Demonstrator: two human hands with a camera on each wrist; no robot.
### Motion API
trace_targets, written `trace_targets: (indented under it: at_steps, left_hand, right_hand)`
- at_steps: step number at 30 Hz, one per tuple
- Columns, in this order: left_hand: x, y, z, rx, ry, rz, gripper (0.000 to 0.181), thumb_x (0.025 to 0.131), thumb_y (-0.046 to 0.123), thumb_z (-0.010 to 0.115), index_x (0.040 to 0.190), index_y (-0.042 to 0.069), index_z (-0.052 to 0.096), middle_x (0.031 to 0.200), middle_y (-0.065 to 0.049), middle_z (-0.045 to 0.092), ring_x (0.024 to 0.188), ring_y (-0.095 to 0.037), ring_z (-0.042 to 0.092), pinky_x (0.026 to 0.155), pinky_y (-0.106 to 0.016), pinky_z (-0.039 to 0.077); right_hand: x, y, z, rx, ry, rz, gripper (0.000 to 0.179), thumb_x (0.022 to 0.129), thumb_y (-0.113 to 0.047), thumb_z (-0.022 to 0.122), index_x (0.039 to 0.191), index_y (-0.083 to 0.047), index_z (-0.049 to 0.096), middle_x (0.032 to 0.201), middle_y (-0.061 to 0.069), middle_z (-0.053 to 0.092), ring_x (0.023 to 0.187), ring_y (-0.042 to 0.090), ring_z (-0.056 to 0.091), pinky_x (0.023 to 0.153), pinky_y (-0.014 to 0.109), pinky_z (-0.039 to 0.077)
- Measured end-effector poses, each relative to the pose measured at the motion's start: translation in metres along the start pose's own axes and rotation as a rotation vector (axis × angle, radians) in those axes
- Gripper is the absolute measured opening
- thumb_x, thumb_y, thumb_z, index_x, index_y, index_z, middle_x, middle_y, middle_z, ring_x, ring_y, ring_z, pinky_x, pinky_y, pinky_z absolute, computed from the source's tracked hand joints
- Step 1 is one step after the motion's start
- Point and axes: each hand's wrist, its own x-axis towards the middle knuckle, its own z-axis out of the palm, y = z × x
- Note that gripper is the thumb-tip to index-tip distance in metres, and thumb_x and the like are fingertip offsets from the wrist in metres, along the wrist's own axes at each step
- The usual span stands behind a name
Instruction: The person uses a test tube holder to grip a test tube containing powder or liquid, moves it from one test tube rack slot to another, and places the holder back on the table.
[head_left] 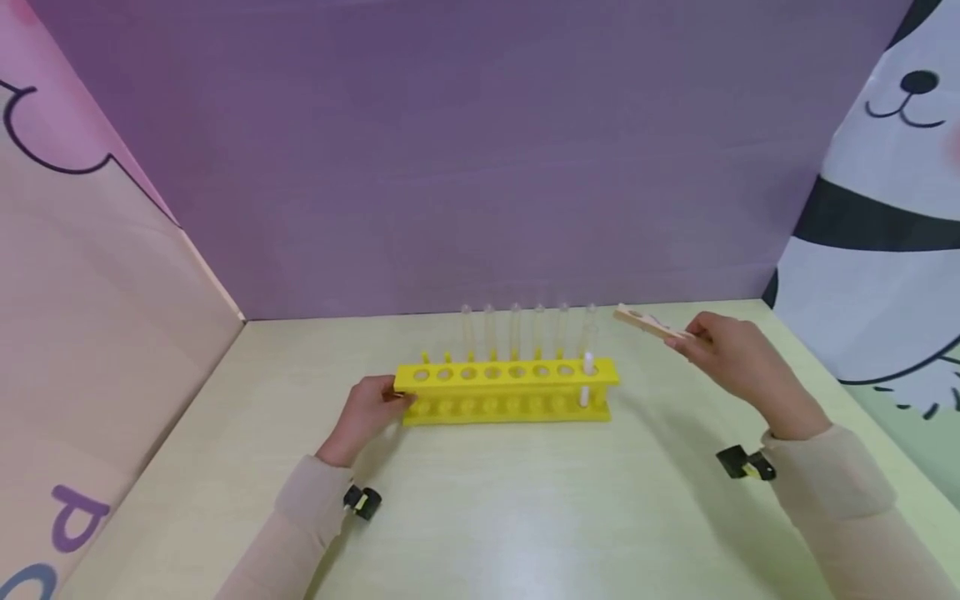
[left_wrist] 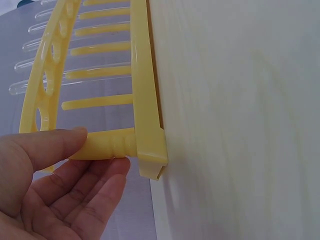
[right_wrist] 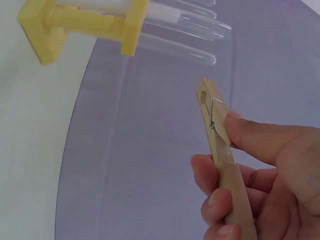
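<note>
A yellow test tube rack (head_left: 506,377) stands on the table. My left hand (head_left: 372,410) pinches its left end post between thumb and fingers, plainly seen in the left wrist view. In my right hand (head_left: 738,358) is a wooden test tube holder (right_wrist: 220,145), its metal spring near the thumb. The holder's tip lies to the right of the rack, apart from the tubes. One test tube (head_left: 588,363) with something white inside stands in the rightmost hole. Along the rack's back, several clear test tubes (head_left: 515,329) sit upside down on pegs.
The pale table (head_left: 495,508) extends in front of the rack. A purple backdrop (head_left: 480,167) rises behind it. Printed panels stand at the left (head_left: 90,292) and the right (head_left: 885,292). Two pegs at the back left (head_left: 447,357) carry no tubes.
</note>
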Motion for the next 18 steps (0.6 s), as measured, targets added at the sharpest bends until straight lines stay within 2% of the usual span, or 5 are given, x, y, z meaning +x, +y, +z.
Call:
trace_targets:
  at_steps: [7, 14, 18]
  left_hand:
    - [0.0, 0.0, 0.001, -0.003, 0.003, 0.004, 0.028, 0.087, 0.01, 0.065, 0.112, -0.001, 0.065, 0.099, -0.011, 0.068, 0.077, -0.018, 0.056, 0.067, -0.029, 0.05]
    - [0.002, -0.002, 0.003, -0.011, -0.003, -0.015, 0.028, 0.086, 0.011, 0.065, 0.112, 0.001, 0.065, 0.098, -0.008, 0.067, 0.076, -0.018, 0.055, 0.067, -0.028, 0.05]
    - [0.002, -0.002, 0.002, -0.01, 0.001, -0.014, 0.028, 0.086, 0.01, 0.065, 0.113, 0.0, 0.065, 0.097, -0.008, 0.067, 0.076, -0.018, 0.054, 0.067, -0.027, 0.049]
  right_hand:
    - [0.001, -0.007, 0.001, 0.0, 0.073, -0.069, 0.034, 0.096, -0.033, 0.054, 0.093, 0.0, 0.059, 0.06, 0.001, 0.048, 0.053, 0.017, 0.04, 0.049, 0.03, 0.034]
    - [0.002, -0.015, 0.003, 0.003, 0.068, -0.091, 0.033, 0.096, -0.034, 0.052, 0.095, -0.001, 0.055, 0.063, 0.002, 0.047, 0.054, 0.017, 0.04, 0.049, 0.03, 0.033]
    - [0.002, -0.02, 0.005, -0.003, 0.105, -0.134, 0.029, 0.096, -0.031, 0.054, 0.094, -0.002, 0.052, 0.061, 0.002, 0.044, 0.051, 0.017, 0.038, 0.047, 0.03, 0.032]
